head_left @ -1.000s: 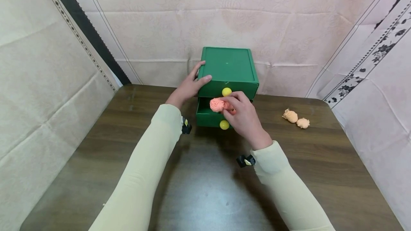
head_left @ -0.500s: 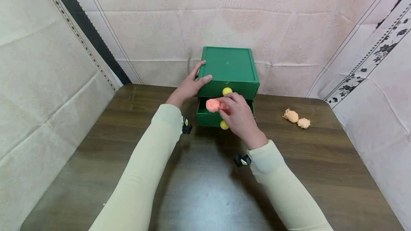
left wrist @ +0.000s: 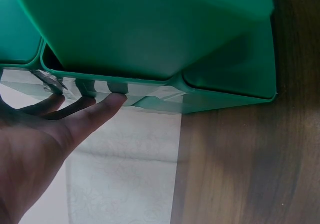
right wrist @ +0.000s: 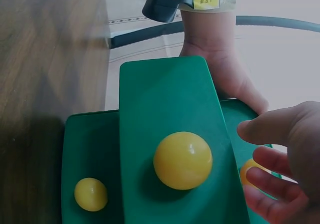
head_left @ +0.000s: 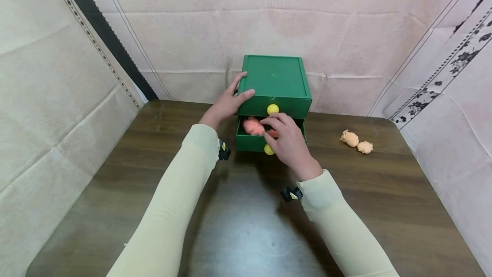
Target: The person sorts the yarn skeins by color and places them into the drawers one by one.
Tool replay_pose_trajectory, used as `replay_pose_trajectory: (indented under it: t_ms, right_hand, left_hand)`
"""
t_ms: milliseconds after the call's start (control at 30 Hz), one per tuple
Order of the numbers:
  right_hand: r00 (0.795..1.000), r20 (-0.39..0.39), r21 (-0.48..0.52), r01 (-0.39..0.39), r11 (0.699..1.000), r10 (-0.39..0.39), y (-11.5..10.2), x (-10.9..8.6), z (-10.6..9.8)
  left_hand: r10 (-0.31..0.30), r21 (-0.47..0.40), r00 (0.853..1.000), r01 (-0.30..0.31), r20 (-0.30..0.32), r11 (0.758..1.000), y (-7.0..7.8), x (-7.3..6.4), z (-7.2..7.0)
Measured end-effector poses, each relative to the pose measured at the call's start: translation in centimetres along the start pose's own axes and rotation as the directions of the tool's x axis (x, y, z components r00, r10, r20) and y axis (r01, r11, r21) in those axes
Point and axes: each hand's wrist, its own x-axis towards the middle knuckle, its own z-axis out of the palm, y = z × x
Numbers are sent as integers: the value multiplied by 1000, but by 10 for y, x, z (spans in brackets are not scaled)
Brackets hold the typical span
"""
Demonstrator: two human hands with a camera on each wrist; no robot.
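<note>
A green drawer cabinet [head_left: 273, 76] with yellow knobs stands at the back of the table. Its middle drawer [right wrist: 170, 98] is pulled out. Inside lies a coral-pink bundle that looks like yarn [head_left: 253, 126], partly covered by my right hand [head_left: 287, 139]. That hand hovers over the drawer with loosely bent fingers, and the right wrist view shows nothing between them. My left hand [head_left: 226, 102] steadies the cabinet, thumb on its top edge and straight fingers [left wrist: 95, 115] against its taped side. Neither wrist view shows the bundle.
Two peach-coloured bundles [head_left: 349, 138] lie close together on the right of the wooden table [head_left: 238, 217]. Pale patterned cloth [head_left: 184, 42] hangs behind the table and along both sides. The lower drawer's knob [right wrist: 91, 194] sits below the pulled-out drawer.
The coral-pink bundle has gone from my right fingers down into the drawer, and those fingers have let go. My right hand shifted slightly left earlier; the left hand has stayed put.
</note>
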Motion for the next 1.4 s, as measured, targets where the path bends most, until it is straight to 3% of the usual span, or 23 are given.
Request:
replay_pose_trajectory:
  t_ms: [567, 900, 1200, 1400]
  right_hand:
    - [1000, -12, -4, 14, 1000, -14, -4, -12, -3]
    - [999, 3, -3, 33, 999, -33, -5, -23, -7]
    - [999, 5, -4, 47, 999, -47, -3, -32, -6]
    - [999, 14, -22, 50, 999, -49, -1, -38, -5]
  left_hand:
    - [11, -14, 1000, -11, 1, 1000, -2, 2, 0]
    - [36, -8, 998, -37, -44, 999, -24, 20, -3]
    - [-4, 1, 1000, 4, -11, 1000, -3, 4, -1]
    - [-16, 30, 1000, 16, -8, 999, 2, 0, 2]
